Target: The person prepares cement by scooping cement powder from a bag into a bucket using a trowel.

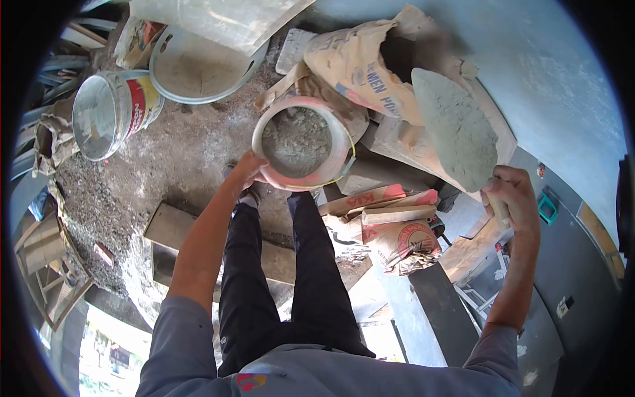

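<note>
My left hand (247,169) grips the rim of a round bucket (341,142), its fingers wrapped over the lower left edge. Grey cement mix (297,142) lies inside, and a thin yellow-green handle hangs along the bucket's right side. Off to the right, my right hand (508,192) is closed around the handle of a trowel (463,135). The trowel's broad blade points up and to the left, with grey, cement-coloured material over its face. Trowel and bucket are well apart. Beyond the bucket, an open paper cement bag (360,66) lies on its side.
A white bucket (99,116) and a wide round tub (161,73) stand at the upper left. Folded paper bags (400,238) lie right of my legs. Boards (169,228) lie near my feet. A pale blue wall (562,73) rises at the right.
</note>
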The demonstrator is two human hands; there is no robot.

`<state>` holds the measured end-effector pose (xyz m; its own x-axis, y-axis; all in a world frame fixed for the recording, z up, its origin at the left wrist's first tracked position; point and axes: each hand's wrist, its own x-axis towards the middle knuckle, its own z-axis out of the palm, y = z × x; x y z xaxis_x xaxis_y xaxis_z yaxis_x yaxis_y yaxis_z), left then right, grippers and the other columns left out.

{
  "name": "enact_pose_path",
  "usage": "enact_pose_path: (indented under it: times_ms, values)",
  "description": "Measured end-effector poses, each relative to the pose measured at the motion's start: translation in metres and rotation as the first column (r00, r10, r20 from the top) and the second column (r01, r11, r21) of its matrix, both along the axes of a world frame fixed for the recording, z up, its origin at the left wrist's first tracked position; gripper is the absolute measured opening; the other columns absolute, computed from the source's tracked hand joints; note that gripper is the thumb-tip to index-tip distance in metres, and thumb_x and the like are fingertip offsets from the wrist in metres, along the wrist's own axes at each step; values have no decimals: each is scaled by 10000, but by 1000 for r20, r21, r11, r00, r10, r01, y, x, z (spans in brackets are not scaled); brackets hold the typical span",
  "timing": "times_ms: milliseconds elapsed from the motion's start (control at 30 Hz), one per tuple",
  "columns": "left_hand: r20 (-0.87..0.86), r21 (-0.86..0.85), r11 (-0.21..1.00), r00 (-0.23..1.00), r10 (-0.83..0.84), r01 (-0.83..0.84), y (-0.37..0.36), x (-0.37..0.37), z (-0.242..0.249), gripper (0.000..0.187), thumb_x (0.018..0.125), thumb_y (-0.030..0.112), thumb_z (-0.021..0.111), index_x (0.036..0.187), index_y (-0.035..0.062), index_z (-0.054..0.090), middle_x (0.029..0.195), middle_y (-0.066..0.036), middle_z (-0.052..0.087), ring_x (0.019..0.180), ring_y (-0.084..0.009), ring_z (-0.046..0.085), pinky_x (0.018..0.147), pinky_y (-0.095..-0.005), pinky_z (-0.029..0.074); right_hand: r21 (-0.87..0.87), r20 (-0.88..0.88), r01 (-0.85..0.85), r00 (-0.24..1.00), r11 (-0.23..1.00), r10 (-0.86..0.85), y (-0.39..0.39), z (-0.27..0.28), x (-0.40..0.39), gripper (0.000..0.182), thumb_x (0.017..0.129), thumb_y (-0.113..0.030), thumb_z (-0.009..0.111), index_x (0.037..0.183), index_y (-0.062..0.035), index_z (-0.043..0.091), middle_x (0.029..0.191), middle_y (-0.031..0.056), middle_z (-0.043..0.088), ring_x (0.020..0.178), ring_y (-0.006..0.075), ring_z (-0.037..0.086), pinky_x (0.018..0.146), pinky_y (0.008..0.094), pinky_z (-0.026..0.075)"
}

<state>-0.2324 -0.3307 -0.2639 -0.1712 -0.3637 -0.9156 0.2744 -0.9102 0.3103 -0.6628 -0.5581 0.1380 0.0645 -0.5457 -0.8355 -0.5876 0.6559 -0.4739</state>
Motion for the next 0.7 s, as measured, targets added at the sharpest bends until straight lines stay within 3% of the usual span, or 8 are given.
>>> enact_pose_path:
  times_ms: [200,300,367,467,533,600,667,700]
  values:
    - [-2,4,1000,1000,-17,17,0,3,4,499,894,62,620,1325,-24,385,1204,-207,538,1089,-405,626,859,-613,582,153,39,-5,999,988,-1,52,-50,56,239,841,-160,694,911,67,705,596,48,552,464,112,494,418,271,355]
    - [-13,-12,1000,1000,-21,21,0,4,9,490,895,63,620,1320,-26,390,1192,-207,546,1089,-403,627,862,-607,584,221,40,33,998,975,-43,77,-108,83,211,871,-153,678,884,56,699,569,27,514,455,104,450,421,277,332]
    - [-21,-16,1000,1000,-14,14,5,6,-2,502,899,39,623,1328,-41,375,1205,-241,547,1063,-424,645,784,-580,619,261,16,93,995,961,-101,91,-153,101,193,885,-148,670,859,43,695,556,11,490,453,97,423,427,276,321]
    - [-13,-20,1000,1000,-5,5,7,6,-3,497,902,23,624,1325,-45,374,1204,-256,551,1045,-435,657,748,-568,636,224,34,87,995,971,-97,120,-230,115,196,876,-176,685,803,4,656,621,41,565,464,102,484,411,268,346]
    - [-1,-7,1000,1000,-12,12,8,5,-5,486,898,46,627,1325,-16,402,1187,-206,564,1059,-395,648,833,-586,601,-12,-72,-149,986,989,148,138,-278,124,212,864,-186,657,821,22,653,607,93,573,493,176,536,470,340,429]
    - [-30,-8,1000,999,-10,10,6,6,3,493,900,47,626,1332,-15,398,1188,-205,566,1057,-392,649,831,-587,602,-213,-310,-411,889,887,337,163,-302,142,221,856,-192,635,840,28,642,641,146,599,545,252,595,534,405,498]
    - [-41,-22,1000,999,-13,12,4,4,3,496,901,50,626,1337,-13,397,1187,-205,570,1055,-390,651,828,-585,604,-324,-631,-675,676,663,381,183,-311,172,217,852,-195,618,861,21,625,724,199,643,619,330,661,601,462,554]
    - [-32,-29,999,999,-19,18,6,4,1,497,902,51,625,1339,-11,397,1185,-207,573,1053,-389,652,825,-583,606,-319,-648,-677,667,663,368,185,-307,181,205,854,-190,616,875,13,621,759,201,650,652,345,670,616,470,562]
